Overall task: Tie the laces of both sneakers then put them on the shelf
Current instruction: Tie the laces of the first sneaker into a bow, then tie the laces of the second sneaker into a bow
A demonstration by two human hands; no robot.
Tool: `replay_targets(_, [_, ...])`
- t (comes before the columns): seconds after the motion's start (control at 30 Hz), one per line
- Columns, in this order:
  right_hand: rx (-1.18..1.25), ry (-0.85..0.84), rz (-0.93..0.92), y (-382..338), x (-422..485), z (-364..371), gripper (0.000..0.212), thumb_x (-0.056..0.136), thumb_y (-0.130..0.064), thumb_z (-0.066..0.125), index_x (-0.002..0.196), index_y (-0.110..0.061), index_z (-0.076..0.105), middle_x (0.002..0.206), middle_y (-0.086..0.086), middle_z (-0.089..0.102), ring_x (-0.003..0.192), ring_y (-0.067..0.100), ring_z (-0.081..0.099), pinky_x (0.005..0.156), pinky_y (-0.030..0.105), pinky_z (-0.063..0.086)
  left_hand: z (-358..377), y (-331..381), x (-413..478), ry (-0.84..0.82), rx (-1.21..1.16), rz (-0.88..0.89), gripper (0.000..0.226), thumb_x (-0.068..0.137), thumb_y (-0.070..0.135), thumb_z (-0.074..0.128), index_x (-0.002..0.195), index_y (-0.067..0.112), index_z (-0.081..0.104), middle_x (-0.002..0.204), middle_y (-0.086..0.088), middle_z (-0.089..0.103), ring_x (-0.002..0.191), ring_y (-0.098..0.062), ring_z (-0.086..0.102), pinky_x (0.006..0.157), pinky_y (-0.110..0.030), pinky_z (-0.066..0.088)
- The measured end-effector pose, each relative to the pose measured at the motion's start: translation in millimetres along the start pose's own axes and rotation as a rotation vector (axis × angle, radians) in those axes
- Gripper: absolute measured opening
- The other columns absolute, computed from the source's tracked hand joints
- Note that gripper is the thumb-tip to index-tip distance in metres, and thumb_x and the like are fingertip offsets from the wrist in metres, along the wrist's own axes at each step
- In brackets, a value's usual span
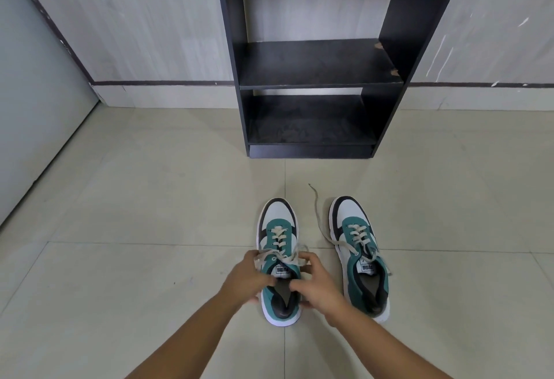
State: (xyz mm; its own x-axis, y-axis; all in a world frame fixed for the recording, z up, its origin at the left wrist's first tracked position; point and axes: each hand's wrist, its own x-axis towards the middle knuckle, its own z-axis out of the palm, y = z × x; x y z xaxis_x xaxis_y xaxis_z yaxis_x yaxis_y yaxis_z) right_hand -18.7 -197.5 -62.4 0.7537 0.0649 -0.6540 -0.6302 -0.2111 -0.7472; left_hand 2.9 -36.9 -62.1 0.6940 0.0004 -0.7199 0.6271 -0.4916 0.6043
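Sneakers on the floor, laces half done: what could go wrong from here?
The right sneaker has a loose lace trailing across the floor; it could snag or get forgotten. Both hands, left hand and right hand, pinch the left sneaker's laces, with no bow visible, so the knot may slip.

floor (120,258): pale beige tiles, thin grout lines | wall (135,18): light wood-grain panels, dark strip (150,82) low down over a pale skirting | far left: grey-blue door (30,108)
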Motion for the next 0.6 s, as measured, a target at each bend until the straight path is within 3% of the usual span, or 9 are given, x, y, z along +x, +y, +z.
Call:
replay_targets(0.1, [-0.037, -0.003, -0.045, -8.1, 0.2, 10.4, 0.052, 0.068, -0.016, 0.063, 0.112, -0.038, 0.046, 0.115, 0.000, 0.063, 0.098, 0.024, 0.065, 0.083, 0.048, 0.058, -9.5, 1.0, -4.3, 0.079, 0.001, 0.051, 0.071, 0.061, 0.019, 0.066, 0.128, 0.014, 0.042, 0.112, -0.012, 0.064, 0.095, -0.028, 0.066, 0.079, -0.043, 0.060])
replay_targets(0.2, [-0.042, -0.068, -0.051, -16.4, -2.2, 23.8, 0.048, 0.077, -0.016, 0.064, 0.115, -0.038, 0.043, 0.108, -0.006, 0.057, 0.101, 0.024, 0.063, 0.078, 0.041, 0.060, -26.9, 0.1, -8.4, 0.159, 0.053, 0.105, 0.065, 0.060, 0.018, 0.062, 0.123, 0.015, 0.047, 0.109, -0.011, 0.066, 0.092, -0.028, 0.067, 0.079, -0.046, 0.059])
replay_targets(0.33, [-0.154, -0.118, -0.060, -13.3, -5.0, 23.0, 0.046, 0.084, -0.021, 0.063, 0.124, -0.031, 0.043, 0.120, -0.004, 0.054, 0.104, 0.021, 0.060, 0.080, 0.034, 0.054, -32.2, -1.1, -13.6, 0.217, 0.178, 0.092, 0.055, 0.072, 0.019, 0.064, 0.125, 0.014, 0.049, 0.109, -0.009, 0.066, 0.093, -0.025, 0.064, 0.084, -0.041, 0.057])
replay_targets(0.4, [-0.297, -0.013, -0.157, -12.9, -11.1, 4.9, 0.032, 0.087, -0.028, 0.061, 0.117, -0.029, 0.054, 0.122, -0.008, 0.059, 0.099, 0.014, 0.061, 0.083, 0.029, 0.049, -29.8, 0.4, -18.9, 0.287, 0.380, 0.095, 0.061, 0.079, 0.030, 0.062, 0.134, 0.017, 0.041, 0.126, -0.007, 0.058, 0.105, -0.023, 0.057, 0.086, -0.035, 0.051])
replay_targets(0.47, [-0.360, 0.164, -0.289, -14.2, -23.2, -20.6, 0.013, 0.088, -0.030, 0.059, 0.101, -0.030, 0.061, 0.109, -0.013, 0.066, 0.086, 0.008, 0.065, 0.074, 0.025, 0.048, -26.4, 3.6, -23.6, 0.444, 0.567, 0.228, 0.065, 0.082, 0.036, 0.060, 0.139, 0.020, 0.032, 0.141, -0.003, 0.043, 0.123, -0.025, 0.043, 0.090, -0.038, 0.046])
replay_targets(0.53, [-0.414, 0.373, -0.373, -13.0, -36.0, -48.9, 0.009, 0.088, -0.027, 0.058, 0.095, -0.030, 0.063, 0.095, -0.014, 0.067, 0.081, 0.009, 0.064, 0.066, 0.024, 0.046, -16.7, 12.5, -27.2, 0.555, 0.551, 0.454, 0.055, 0.084, 0.032, 0.059, 0.134, 0.021, 0.040, 0.138, -0.001, 0.044, 0.125, -0.024, 0.040, 0.089, -0.036, 0.047])
replay_targets(0.6, [-0.502, 0.578, -0.382, -4.5, -42.7, -75.8, 0.015, 0.086, -0.025, 0.059, 0.100, -0.028, 0.063, 0.099, -0.011, 0.065, 0.090, 0.014, 0.061, 0.067, 0.027, 0.045, 1.6, 22.6, -29.0, 0.502, 0.420, 0.572, 0.042, 0.085, 0.027, 0.059, 0.126, 0.022, 0.050, 0.129, 0.003, 0.053, 0.117, -0.019, 0.047, 0.086, -0.030, 0.046])
